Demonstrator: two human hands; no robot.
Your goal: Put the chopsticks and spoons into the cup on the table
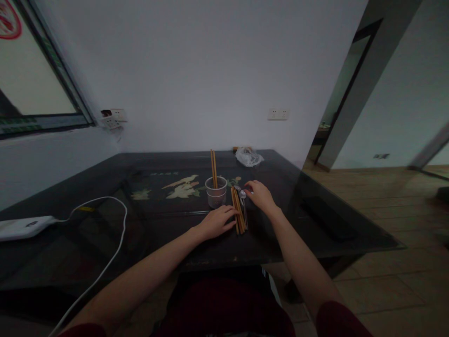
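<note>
A bundle of wooden chopsticks (237,210) lies on the dark table, with metal spoons (243,194) alongside on its right. My left hand (219,221) rests at the bundle's left side, fingers stretched out and fingertips touching the chopsticks. From the right, my right hand (260,194) reaches to the spoons' bowl ends, its thumb and fingers closed at one spoon. Just beyond my left hand stands a clear plastic cup (216,199), upright, with a pair of chopsticks (213,168) leaning inside it.
A crumpled clear plastic bag (249,157) sits at the table's back edge. At the left is a white power strip (26,228) whose cable (125,220) runs over the table. A dark flat object (328,217) lies at the right. A wall stands behind the table (168,243).
</note>
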